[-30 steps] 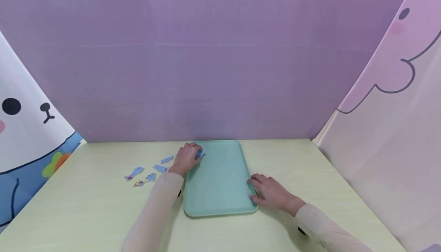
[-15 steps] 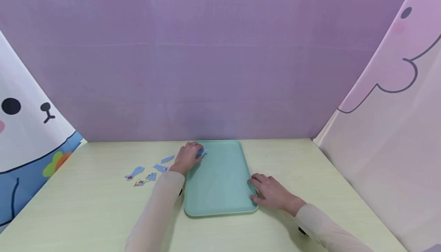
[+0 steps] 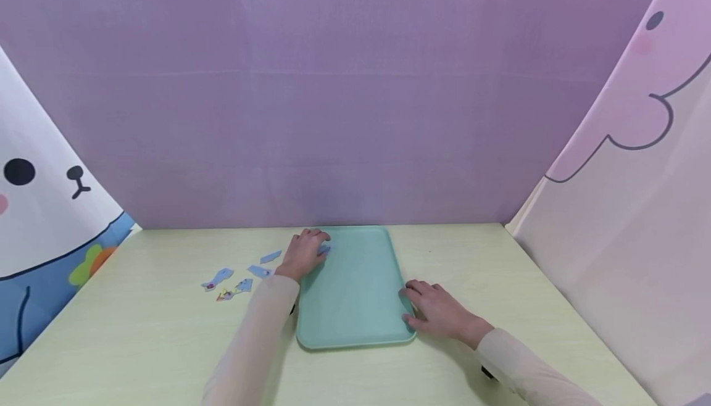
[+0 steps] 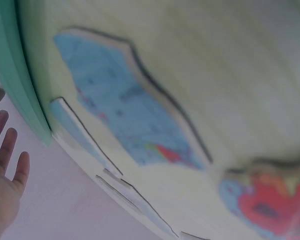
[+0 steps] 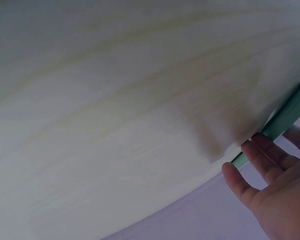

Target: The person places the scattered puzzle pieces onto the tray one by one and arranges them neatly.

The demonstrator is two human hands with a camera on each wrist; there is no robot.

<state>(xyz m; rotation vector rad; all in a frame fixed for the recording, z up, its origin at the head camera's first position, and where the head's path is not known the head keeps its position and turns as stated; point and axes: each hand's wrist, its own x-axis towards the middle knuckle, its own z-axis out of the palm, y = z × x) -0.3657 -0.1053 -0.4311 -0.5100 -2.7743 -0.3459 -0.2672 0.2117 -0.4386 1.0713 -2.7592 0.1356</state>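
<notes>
A pale green rectangular tray (image 3: 355, 307) lies on the table, long side away from me. Over its far left corner is my left hand (image 3: 302, 255), fingers spread and slightly bent. A blue jigsaw piece (image 3: 324, 249) shows flat on the tray between thumb and index finger, partly hidden by the hand. In the left wrist view the left hand's fingers (image 4: 6, 145) look loose. My right hand (image 3: 436, 310) rests on the tray's right rim, fingertips and thumb just over the edge. The right wrist view shows right fingertips (image 5: 247, 147) touching the green rim.
Several loose puzzle pieces lie left of the tray, among them a long blue one (image 3: 217, 279), a yellowish one (image 3: 225, 295) and a narrow blue one (image 3: 270, 256). A purple backdrop (image 3: 355, 116) stands at the table's (image 3: 472, 258) far edge, with printed cloths at both sides.
The left thumb and index finger have parted from the blue piece, which earlier stood tilted in their pinch and now lies lower on the tray. The right hand and the tray have not moved.
</notes>
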